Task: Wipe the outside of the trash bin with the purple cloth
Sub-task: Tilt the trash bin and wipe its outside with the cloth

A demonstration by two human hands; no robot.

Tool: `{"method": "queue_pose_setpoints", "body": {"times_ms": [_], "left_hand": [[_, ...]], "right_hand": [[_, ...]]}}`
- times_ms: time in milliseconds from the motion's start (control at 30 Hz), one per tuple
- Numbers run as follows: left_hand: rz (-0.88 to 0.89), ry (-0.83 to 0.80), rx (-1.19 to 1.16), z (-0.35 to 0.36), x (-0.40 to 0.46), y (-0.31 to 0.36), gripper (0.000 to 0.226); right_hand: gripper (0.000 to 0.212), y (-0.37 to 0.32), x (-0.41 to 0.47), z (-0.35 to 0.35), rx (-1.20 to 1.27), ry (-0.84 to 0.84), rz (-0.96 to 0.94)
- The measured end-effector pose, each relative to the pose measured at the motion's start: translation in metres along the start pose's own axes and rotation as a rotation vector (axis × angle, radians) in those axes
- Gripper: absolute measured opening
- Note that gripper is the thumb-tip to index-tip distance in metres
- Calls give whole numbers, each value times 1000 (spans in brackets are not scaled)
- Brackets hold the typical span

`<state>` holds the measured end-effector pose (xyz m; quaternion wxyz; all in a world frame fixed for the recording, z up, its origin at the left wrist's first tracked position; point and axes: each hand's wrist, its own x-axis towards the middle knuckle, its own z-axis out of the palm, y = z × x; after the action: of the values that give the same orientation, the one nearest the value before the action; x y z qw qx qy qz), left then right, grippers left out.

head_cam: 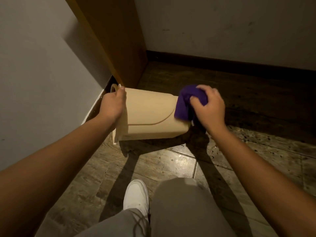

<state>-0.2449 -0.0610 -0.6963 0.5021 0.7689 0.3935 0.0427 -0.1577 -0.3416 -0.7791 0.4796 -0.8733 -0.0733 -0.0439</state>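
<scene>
A beige plastic trash bin (147, 115) lies tipped on its side on the floor, its open rim to the left and its base to the right. My left hand (112, 105) grips the rim end and holds the bin steady. My right hand (207, 106) is closed on a bunched purple cloth (185, 103), which is pressed against the bin's base end on the right. The cloth hides part of that base.
A wooden door or panel (116, 40) stands just behind the bin, with a white wall (42, 65) at the left and another wall (230, 28) behind. The dark tiled floor (248, 151) is speckled with dirt. My white shoe (136, 197) and knee are below.
</scene>
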Motion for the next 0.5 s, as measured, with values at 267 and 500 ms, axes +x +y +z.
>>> {"method": "queue_pose_setpoints", "body": {"times_ms": [267, 500], "left_hand": [[13, 27, -46, 9, -2, -1, 42], [-144, 128, -77, 0, 8, 0, 39]], "right_hand": [[55, -17, -30, 48, -28, -126, 99], [48, -8, -92, 69, -175, -565, -200]]}}
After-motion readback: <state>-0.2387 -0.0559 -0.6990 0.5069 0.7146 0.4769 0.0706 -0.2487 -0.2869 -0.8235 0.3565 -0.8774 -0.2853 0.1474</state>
